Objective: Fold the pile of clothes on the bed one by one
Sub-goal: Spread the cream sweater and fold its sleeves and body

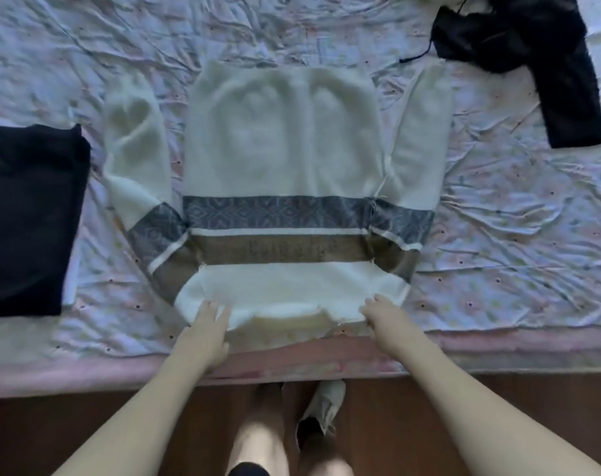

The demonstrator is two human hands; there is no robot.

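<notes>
A cream sweater (278,159) with a grey patterned band and a brown band lies spread flat on the bed, neck end toward me, sleeves out to both sides. My left hand (206,333) rests with straight fingers on the near left edge of the sweater. At the near right edge my right hand (386,319) touches the fabric, fingers slightly bent; whether it pinches the cloth is unclear. A folded dark garment (27,218) lies at the left. At the far right sits a crumpled black garment (522,60).
The bed (515,218) is covered by a wrinkled pale floral sheet. Its near edge runs across the view just behind my wrists, with a pink mattress side below. Under it are the brown floor, my legs and a light slipper (326,403).
</notes>
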